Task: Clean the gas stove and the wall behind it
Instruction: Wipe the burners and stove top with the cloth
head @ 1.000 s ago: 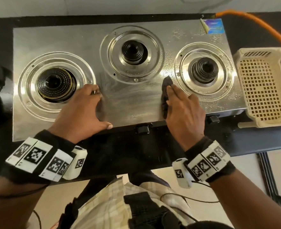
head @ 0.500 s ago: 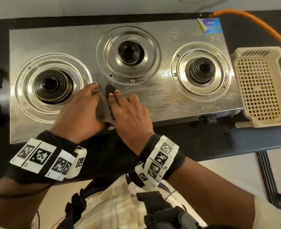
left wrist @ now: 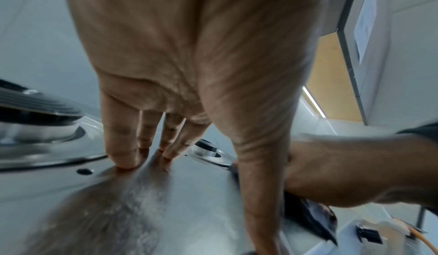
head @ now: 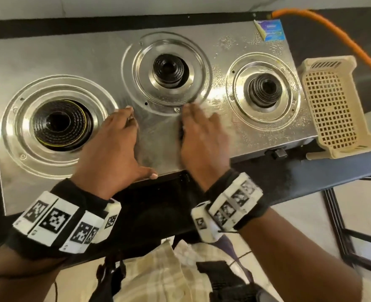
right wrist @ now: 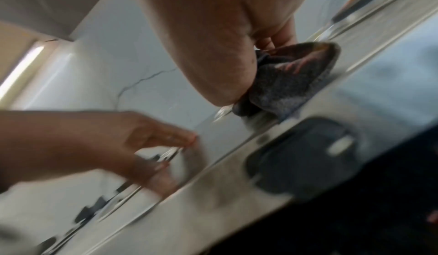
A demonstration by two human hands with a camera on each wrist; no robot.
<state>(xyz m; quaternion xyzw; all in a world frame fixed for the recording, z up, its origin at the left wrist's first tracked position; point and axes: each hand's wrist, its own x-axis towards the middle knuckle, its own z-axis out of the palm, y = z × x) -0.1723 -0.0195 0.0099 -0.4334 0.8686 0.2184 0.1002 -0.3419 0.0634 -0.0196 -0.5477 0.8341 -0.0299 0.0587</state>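
Steel stove [head: 49, 53] | right hand [head: 202, 136] presses dark nubby cloth [right wrist: 284, 83] | left hand [head: 112, 149] flat

Three-burner stainless steel gas stove [head: 60, 51]; cream perforated plastic basket [head: 330, 105] just right of it, orange hose [head: 332, 29] behind, left hand [head: 112, 144] and right hand [head: 202, 138] on its front.

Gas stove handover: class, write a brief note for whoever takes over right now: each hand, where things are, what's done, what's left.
Left hand lies flat on the stove, between the left burner and the middle burner.
Right hand presses the dark cloth on the steel in front of the middle burner.
Done: front centre looks wiped, streaky.
Left: droplets around the right burner and back right corner; the wall.
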